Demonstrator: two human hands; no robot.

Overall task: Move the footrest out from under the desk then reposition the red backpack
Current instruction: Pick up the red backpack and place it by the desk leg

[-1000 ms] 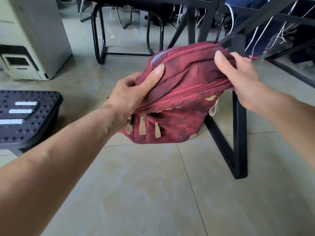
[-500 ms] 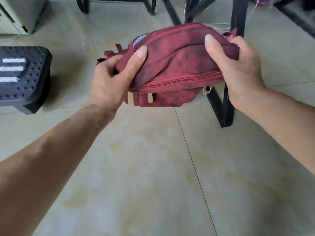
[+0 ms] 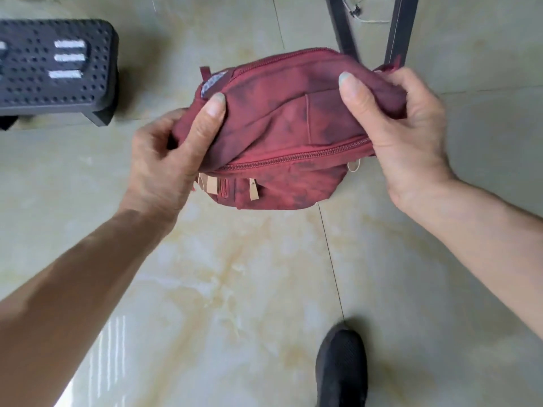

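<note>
The red backpack (image 3: 282, 124) hangs in the air above the tiled floor, held between both hands. My left hand (image 3: 170, 160) grips its left end, thumb pressed on top near a grey patch. My right hand (image 3: 402, 136) grips its right end, thumb over the upper fabric. Tan zipper pulls dangle from the bag's lower front. The black perforated footrest (image 3: 55, 69) with white strips stands on the floor at the upper left, out from the desk.
Black metal desk legs (image 3: 399, 27) stand just behind the bag at the top, with a white cord beside them. My black shoe (image 3: 342, 368) is on the pale tiled floor (image 3: 235, 289) at the bottom right.
The view has tilted further down and the bag has come closer to me, away from the desk legs. Both hands keep their grip. My shoe has come into view.
</note>
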